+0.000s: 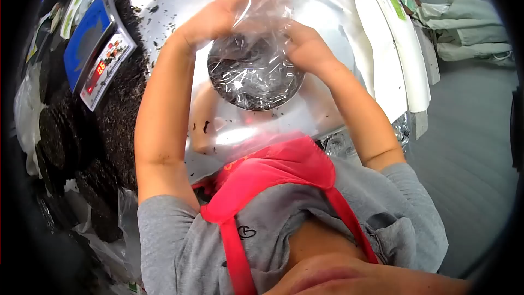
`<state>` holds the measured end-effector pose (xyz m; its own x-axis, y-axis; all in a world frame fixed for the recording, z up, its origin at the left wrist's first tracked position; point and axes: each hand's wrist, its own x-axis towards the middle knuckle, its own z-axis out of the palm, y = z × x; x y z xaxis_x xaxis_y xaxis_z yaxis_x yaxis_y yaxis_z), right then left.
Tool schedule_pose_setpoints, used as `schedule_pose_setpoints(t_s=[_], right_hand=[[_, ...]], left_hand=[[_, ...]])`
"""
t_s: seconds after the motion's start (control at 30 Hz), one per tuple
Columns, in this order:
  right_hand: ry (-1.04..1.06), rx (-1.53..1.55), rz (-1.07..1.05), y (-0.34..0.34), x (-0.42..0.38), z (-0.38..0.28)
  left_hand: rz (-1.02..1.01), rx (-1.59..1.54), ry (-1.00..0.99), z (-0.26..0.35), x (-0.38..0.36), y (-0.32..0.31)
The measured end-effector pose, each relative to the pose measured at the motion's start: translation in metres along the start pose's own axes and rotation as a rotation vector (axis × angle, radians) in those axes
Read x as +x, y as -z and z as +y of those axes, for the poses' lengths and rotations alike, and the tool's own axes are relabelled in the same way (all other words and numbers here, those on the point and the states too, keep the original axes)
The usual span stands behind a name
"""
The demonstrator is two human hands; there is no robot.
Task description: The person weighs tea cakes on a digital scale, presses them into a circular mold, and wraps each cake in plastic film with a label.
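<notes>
A clear plastic bag (256,71) lies crumpled over a round container (240,90) of dark flaky material on a shiny metal surface (229,131). My left hand (310,49) is at the right side of the bag, its fingers curled round the plastic near the container's rim. Above and to the left of the container, my right hand (232,16) is at the upper part of the bag, smeared by motion. Its fingertips are partly behind the plastic, and its grip cannot be made out.
At left, a digital scale (109,65) with red digits and a blue plate stands among dark flakes (112,131). Stacked dark sheets (60,136) lie lower left. White packaging with green labels (401,43) lies at right, beyond it pale green cloth (469,24).
</notes>
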<state>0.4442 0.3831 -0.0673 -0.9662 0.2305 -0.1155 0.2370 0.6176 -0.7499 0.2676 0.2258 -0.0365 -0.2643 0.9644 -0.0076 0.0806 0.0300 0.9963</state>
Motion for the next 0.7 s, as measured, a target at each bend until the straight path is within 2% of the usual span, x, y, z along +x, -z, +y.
schedule_pose_setpoints(t_s=[0.03, 0.07, 0.1, 0.13, 0.17, 0.23, 0.3, 0.33, 0.4, 0.47, 0.5, 0.57, 0.6, 0.63, 0.7], right_hand=[[-0.02, 0.01, -0.003, 0.004, 0.0, 0.004], [0.088, 0.208, -0.022, 0.009, 0.0, 0.006], [0.14, 0.328, -0.013, 0.009, 0.002, 0.007], [0.194, 0.448, -0.01, 0.009, 0.004, 0.009], [0.14, 0.466, -0.005, 0.006, 0.007, 0.008], [0.027, 0.471, -0.014, 0.006, 0.011, 0.01], [0.031, 0.548, -0.04, 0.009, 0.0, 0.013], [0.189, 0.295, 0.08, 0.015, -0.016, 0.004], [0.364, 0.034, 0.165, 0.025, -0.037, -0.007], [0.489, 0.036, 0.013, 0.032, -0.06, -0.012], [0.487, 0.022, 0.02, 0.034, -0.063, -0.013], [0.326, -0.066, -0.037, 0.031, -0.057, -0.016], [0.379, -0.135, 0.056, 0.025, -0.049, -0.015], [0.404, -0.123, 0.058, 0.022, -0.043, -0.016], [0.446, -0.318, 0.07, 0.015, -0.037, -0.016]], left_hand=[[-0.041, 0.208, 0.089, 0.013, -0.004, -0.013], [0.019, 0.376, -0.069, 0.019, -0.012, -0.036], [0.143, 0.731, -0.259, 0.028, -0.025, -0.058], [0.368, 0.854, -0.285, 0.011, -0.038, -0.083], [0.403, 0.934, -0.307, 0.01, -0.047, -0.096], [0.453, 0.953, -0.228, -0.003, -0.056, -0.113], [0.448, 0.978, -0.164, -0.003, -0.052, -0.116], [0.452, 1.008, -0.101, -0.003, -0.051, -0.117], [0.467, 1.025, -0.076, -0.009, -0.051, -0.118], [0.475, 1.041, -0.08, -0.013, -0.047, -0.12], [0.476, 1.035, -0.096, -0.014, -0.045, -0.122], [0.486, 1.002, -0.113, -0.015, -0.043, -0.122], [0.442, 0.934, -0.104, -0.012, -0.046, -0.117], [0.455, 0.958, -0.098, -0.006, -0.053, -0.114], [0.529, 0.469, 0.003, 0.01, -0.067, -0.111]])
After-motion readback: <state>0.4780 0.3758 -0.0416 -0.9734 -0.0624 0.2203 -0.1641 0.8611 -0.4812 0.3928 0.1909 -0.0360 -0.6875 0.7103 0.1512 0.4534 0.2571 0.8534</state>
